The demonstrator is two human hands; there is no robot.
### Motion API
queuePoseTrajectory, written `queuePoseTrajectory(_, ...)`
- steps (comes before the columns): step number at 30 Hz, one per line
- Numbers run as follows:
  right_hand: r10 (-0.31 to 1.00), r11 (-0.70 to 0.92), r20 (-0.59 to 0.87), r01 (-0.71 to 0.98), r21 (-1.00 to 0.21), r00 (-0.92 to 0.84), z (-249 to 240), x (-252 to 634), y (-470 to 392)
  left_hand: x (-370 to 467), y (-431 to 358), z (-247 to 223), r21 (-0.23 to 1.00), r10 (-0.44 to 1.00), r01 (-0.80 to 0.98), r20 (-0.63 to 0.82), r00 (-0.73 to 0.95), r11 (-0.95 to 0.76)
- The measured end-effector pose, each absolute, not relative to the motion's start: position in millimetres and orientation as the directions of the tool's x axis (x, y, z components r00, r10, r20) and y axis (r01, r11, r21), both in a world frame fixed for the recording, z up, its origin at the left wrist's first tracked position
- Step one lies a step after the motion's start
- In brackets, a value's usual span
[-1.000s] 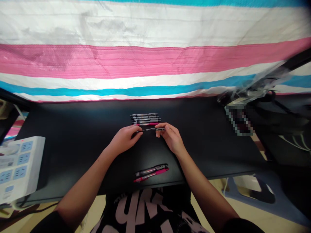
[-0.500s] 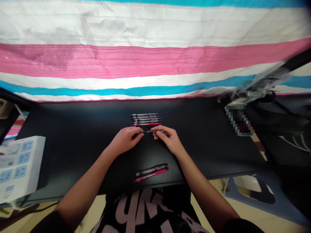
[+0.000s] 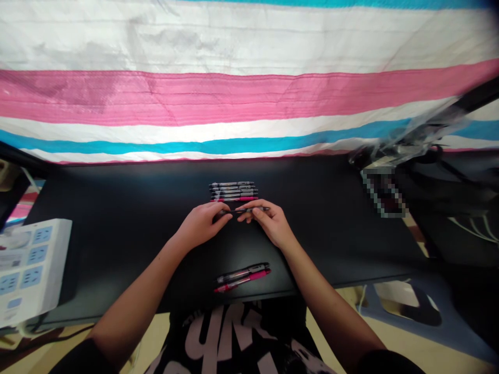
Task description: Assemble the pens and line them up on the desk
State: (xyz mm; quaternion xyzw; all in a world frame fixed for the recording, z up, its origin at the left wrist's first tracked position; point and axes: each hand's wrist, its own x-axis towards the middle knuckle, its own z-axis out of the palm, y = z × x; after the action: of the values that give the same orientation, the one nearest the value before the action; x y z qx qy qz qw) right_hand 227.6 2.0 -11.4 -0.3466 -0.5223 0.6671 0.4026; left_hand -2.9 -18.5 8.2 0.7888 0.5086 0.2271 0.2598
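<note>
Beyond my black table [image 3: 319, 213] hangs a striped sheet [image 3: 234, 98], and on the table a neat row of pens [image 3: 246, 193] lies lined up, while a loose pair of pens [image 3: 257, 274] rests near the close edge. Between them, my left hand [image 3: 198, 223] and right hand [image 3: 276, 226] each pinch one end of a dark pen [image 3: 233, 211], whether whole or in parts I can't tell. I can't read any pen markings, and the shirt's [image 3: 210, 337] big letters are cut off.
</note>
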Motion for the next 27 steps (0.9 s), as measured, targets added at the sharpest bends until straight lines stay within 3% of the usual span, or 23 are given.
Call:
queuePoseTrajectory(7,0.96,-0.128,-0.044,-0.293,-0.948,-0.276,-8.3,230.0,3.1,-10.6,-14.5,11.4,0.686,0.941,0.651,0.169,0.293,-0.326)
queuePoseTrajectory(15,0.957,-0.088,-0.071,-0.049,-0.995,-0.282,-13.5,232.7,4.7,-8.6,-16.0,8.4,0.694,0.918,0.609,0.216,0.332,-0.384)
queuePoseTrajectory(21,0.95,-0.107,-0.081,-0.072,-0.992,-0.3,-12.7,230.7,4.0,-10.5,-14.7,10.2,0.712,0.933,0.603,0.247,0.263,-0.358)
queuePoseTrajectory(27,0.968,-0.052,-0.044,-0.026,-0.998,-0.246,-15.3,228.9,5.7,-10.4,-14.9,7.2,0.761,0.965,0.598,0.148,0.218,-0.252)
